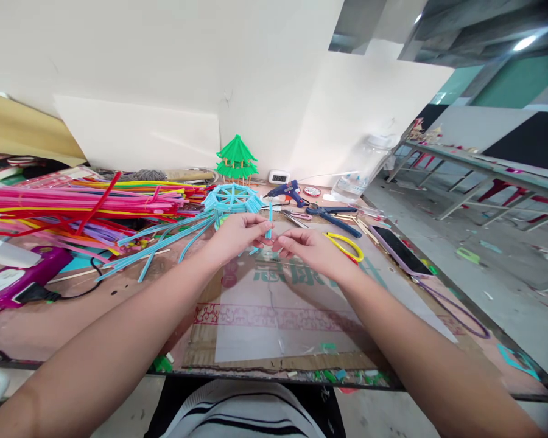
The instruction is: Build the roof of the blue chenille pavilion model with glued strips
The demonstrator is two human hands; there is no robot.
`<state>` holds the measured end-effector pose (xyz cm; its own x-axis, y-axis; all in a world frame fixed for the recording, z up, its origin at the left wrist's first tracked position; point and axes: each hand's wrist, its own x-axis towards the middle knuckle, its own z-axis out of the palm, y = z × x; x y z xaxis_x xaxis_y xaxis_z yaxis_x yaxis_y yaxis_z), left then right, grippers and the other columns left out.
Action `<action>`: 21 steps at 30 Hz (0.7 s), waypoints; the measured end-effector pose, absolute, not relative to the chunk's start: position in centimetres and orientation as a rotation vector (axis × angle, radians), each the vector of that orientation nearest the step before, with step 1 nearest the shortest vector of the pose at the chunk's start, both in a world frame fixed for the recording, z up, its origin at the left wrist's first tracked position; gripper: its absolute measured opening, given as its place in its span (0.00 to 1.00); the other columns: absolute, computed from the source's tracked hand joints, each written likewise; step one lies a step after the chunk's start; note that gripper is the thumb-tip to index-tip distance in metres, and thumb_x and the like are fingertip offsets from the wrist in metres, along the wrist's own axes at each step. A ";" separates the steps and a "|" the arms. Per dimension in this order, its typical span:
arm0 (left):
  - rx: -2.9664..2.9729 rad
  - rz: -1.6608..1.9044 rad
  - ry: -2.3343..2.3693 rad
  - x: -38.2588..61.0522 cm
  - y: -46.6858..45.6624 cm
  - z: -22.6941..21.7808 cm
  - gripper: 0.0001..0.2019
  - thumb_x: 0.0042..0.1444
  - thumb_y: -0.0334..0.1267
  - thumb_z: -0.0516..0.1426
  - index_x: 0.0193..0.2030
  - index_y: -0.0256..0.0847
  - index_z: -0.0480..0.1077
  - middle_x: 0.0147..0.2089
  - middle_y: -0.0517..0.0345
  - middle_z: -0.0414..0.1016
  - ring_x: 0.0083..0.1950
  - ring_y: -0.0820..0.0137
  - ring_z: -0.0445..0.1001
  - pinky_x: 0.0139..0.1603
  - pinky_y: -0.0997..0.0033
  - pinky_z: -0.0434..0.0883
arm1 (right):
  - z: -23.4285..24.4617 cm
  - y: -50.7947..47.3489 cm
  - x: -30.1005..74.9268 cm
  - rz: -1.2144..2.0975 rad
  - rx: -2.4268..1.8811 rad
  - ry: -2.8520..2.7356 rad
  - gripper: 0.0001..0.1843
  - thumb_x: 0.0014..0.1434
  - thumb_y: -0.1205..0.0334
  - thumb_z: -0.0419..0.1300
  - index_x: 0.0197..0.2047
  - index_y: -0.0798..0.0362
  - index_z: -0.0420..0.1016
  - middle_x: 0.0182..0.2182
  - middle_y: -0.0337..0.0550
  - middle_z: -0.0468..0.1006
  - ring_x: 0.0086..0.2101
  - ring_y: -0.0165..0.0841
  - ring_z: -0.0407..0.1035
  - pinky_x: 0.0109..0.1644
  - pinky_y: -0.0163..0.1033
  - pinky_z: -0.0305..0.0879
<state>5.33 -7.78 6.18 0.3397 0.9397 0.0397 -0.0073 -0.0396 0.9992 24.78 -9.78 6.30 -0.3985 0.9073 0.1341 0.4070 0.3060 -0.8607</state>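
Observation:
My left hand [245, 236] pinches a short light-blue pipe cleaner [270, 218] upright between thumb and fingers. Close beside it, my right hand [301, 246] has its thumb and fingertips pressed together; whatever they hold is too small to make out. Both hands are above a translucent sheet [256, 334] with printing beneath it. Just behind the left hand stands a light-blue spoked frame [232, 198] made of pipe cleaners. A green tiered pagoda roof [237, 155] on thin sticks rises behind that frame.
Bundled pipe cleaners [82, 204] and a purple power strip [50, 267] lie left. Behind my hands are a glue gun [292, 192], blue-handled pliers [335, 218] and a small clock [279, 177]. Yellow-handled scissors [347, 244], a phone [399, 250] and a water bottle [363, 167] are right.

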 end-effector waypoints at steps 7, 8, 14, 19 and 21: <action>1.336 0.964 0.887 5.4 -7.9 6.3 0.16 0.48 0.46 0.66 0.35 0.34 0.73 0.33 0.54 0.79 0.30 0.72 0.78 0.35 0.71 0.74 | 7.0 -8.7 29.1 0.488 -1.431 -2.050 0.16 0.60 0.49 0.55 0.36 0.51 0.78 0.35 0.44 0.80 0.34 0.37 0.72 0.40 0.41 0.66; 1.337 0.971 0.885 5.4 -7.9 6.3 0.16 0.48 0.46 0.66 0.35 0.34 0.73 0.33 0.54 0.79 0.30 0.72 0.77 0.35 0.71 0.74 | 6.8 -8.6 29.9 0.415 -1.502 -2.075 0.16 0.60 0.50 0.55 0.38 0.51 0.78 0.36 0.44 0.81 0.35 0.38 0.73 0.42 0.42 0.66; 1.390 0.986 0.890 5.3 -7.6 6.0 0.15 0.48 0.46 0.65 0.34 0.34 0.74 0.33 0.53 0.80 0.29 0.73 0.76 0.34 0.70 0.74 | 5.1 -7.3 35.0 -0.160 -1.834 -2.346 0.21 0.57 0.58 0.57 0.53 0.54 0.73 0.51 0.55 0.75 0.49 0.48 0.70 0.50 0.48 0.64; 1.395 0.991 0.900 5.2 -7.6 6.0 0.16 0.48 0.46 0.65 0.35 0.34 0.74 0.33 0.53 0.79 0.30 0.72 0.77 0.35 0.70 0.74 | 4.6 -6.8 36.2 0.047 -2.013 -2.436 0.23 0.56 0.60 0.56 0.56 0.45 0.71 0.49 0.48 0.78 0.43 0.43 0.74 0.41 0.41 0.65; 1.393 0.995 0.894 5.2 -7.5 5.9 0.15 0.48 0.45 0.65 0.35 0.34 0.74 0.33 0.54 0.79 0.31 0.72 0.77 0.36 0.70 0.74 | 4.4 -6.8 36.0 -0.008 -2.018 -2.419 0.23 0.57 0.60 0.55 0.57 0.45 0.70 0.49 0.49 0.78 0.43 0.43 0.73 0.41 0.41 0.64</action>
